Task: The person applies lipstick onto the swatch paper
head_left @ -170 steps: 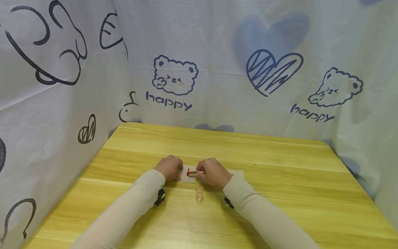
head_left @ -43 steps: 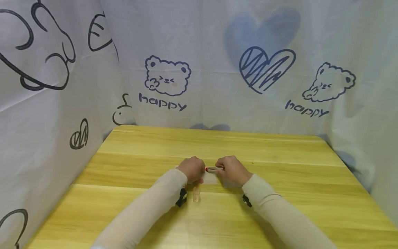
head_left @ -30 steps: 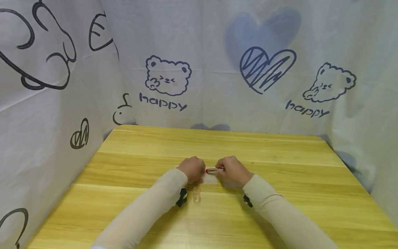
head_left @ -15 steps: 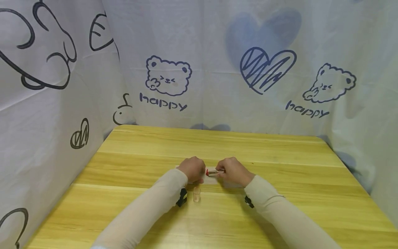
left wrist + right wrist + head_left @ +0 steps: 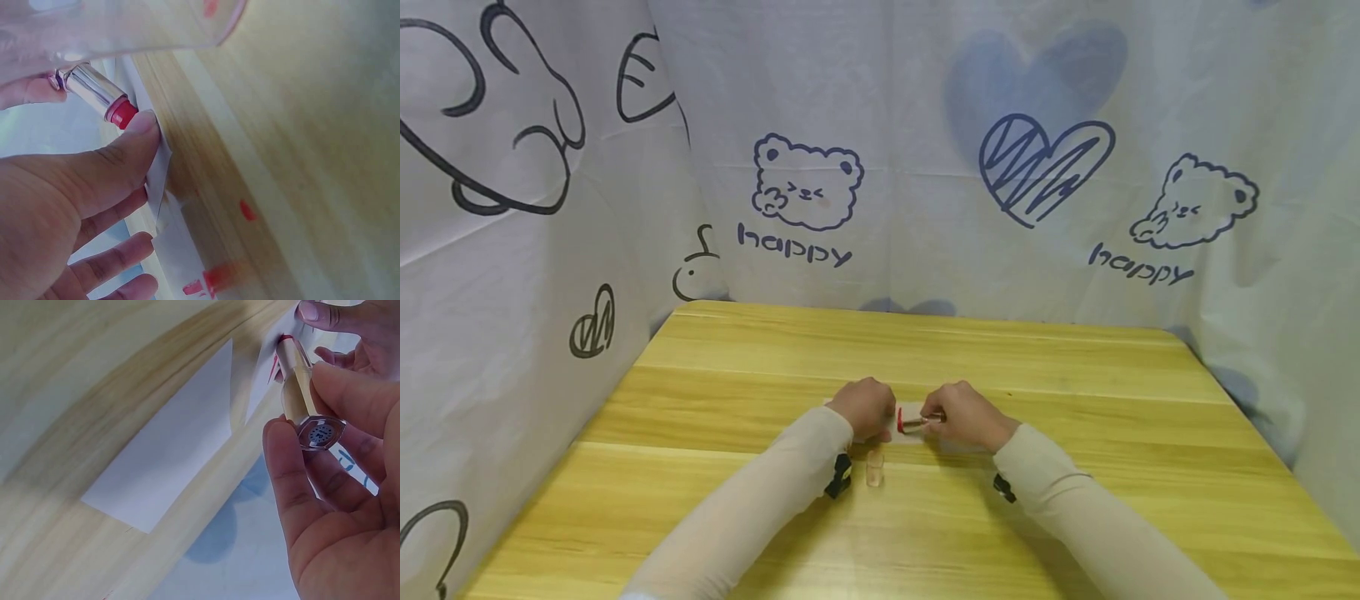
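Note:
My right hand pinches a lipstick with a shiny metallic tube, thumb and fingers around its base in the right wrist view. Its red tip points left and meets a white paper slip, at the lower end of a short red stroke. My left hand rests on that slip just left of the stroke. In the left wrist view the left thumb and extended fingertips press at the paper edge, close to the lipstick's red bullet.
A clear cap stands on the wooden table nearer the body and looms large in the left wrist view. Another white slip lies beneath the right hand. Paper with red marks lies beside the left fingers. Drawn-on white sheets surround the table.
Several seconds ago both hands were farther left relative to the cap. Over the last second the lipstick tip has slid toward the body, lengthening the red stroke. The left hand has stayed put.

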A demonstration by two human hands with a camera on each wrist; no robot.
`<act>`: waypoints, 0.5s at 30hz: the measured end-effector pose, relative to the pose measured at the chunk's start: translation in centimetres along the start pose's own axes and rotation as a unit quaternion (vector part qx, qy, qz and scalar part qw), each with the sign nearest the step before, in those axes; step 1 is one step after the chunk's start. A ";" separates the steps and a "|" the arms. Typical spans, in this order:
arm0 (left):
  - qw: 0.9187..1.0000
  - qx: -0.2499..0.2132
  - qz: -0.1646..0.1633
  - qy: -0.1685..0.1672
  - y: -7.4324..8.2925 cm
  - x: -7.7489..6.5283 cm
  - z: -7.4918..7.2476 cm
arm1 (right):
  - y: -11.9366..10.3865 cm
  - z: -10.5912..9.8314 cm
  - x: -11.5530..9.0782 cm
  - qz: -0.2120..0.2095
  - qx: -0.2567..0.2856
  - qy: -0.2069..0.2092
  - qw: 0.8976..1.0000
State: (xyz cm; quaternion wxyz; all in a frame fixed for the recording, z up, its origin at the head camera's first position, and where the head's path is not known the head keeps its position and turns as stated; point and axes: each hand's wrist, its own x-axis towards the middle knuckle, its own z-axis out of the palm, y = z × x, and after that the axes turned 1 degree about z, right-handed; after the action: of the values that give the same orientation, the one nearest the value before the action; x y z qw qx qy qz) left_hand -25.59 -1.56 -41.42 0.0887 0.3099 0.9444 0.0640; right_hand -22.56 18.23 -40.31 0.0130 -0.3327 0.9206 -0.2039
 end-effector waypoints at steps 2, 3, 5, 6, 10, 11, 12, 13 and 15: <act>1.000 -0.003 0.000 0.000 0.0 0.0 -0.1 | -0.1 -0.1 0.0 0.007 0.008 -0.007 1.000; 1.000 -0.004 0.000 -0.001 0.0 0.0 -0.1 | -0.1 -0.1 0.0 0.010 0.011 -0.011 1.000; 1.000 -0.007 0.000 -0.002 0.1 0.0 -0.1 | -0.2 -0.1 0.0 0.017 0.020 -0.018 1.000; 1.000 -0.010 -0.001 -0.002 0.1 -0.1 -0.1 | -0.2 -0.2 0.0 0.018 0.023 -0.021 0.999; 1.000 -0.013 -0.006 -0.004 0.1 -0.1 -0.2 | -0.2 -0.3 -0.1 0.016 0.031 -0.030 0.999; 1.000 -0.013 -0.008 -0.004 0.1 -0.1 -0.2 | -0.2 -0.3 -0.1 0.016 0.031 -0.032 0.999; 1.000 -0.014 -0.008 -0.004 0.1 -0.1 -0.2 | -0.2 -0.3 -0.1 0.016 0.031 -0.034 0.999; 1.000 -0.013 -0.008 -0.004 0.1 -0.1 -0.1 | -0.2 -0.3 -0.2 0.016 0.030 -0.036 0.999; 1.000 -0.014 -0.008 -0.003 0.1 -0.1 -0.1 | -0.2 -0.3 -0.2 0.016 0.027 -0.038 0.999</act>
State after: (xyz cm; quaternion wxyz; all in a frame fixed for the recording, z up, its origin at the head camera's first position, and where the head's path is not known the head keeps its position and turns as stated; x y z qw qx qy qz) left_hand -25.47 -1.56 -41.28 0.0969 0.3010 0.9457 0.0757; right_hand -22.35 18.31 -39.98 0.0602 -0.3246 0.9189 -0.2159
